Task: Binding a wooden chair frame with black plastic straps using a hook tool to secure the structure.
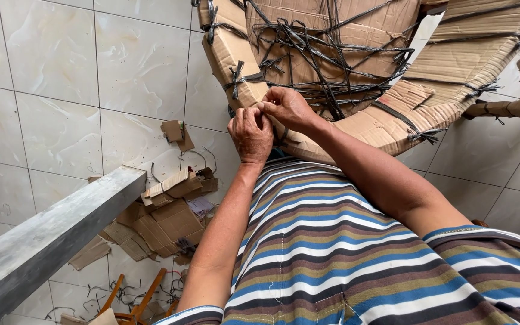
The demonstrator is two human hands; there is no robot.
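Tiled floor [49, 120] (scraps [164, 222]) | both hands' [251, 135] grip pinches strap [284, 135] on cardboard bundle [356, 120]

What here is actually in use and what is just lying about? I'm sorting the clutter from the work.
In use: left hand and right hand, pinching together at the cardboard bundle bound with black straps.

Lying about: cardboard scraps on the tiled floor, grey beam, wooden chair.

A bundle of flattened brown cardboard [356, 66] is held up at chest height, its worn sheets curved and bound together. Dark plastic strapping [326, 54] crisscrosses it in tangled bands, knotted at several points along the edges, with frayed ends sticking out.
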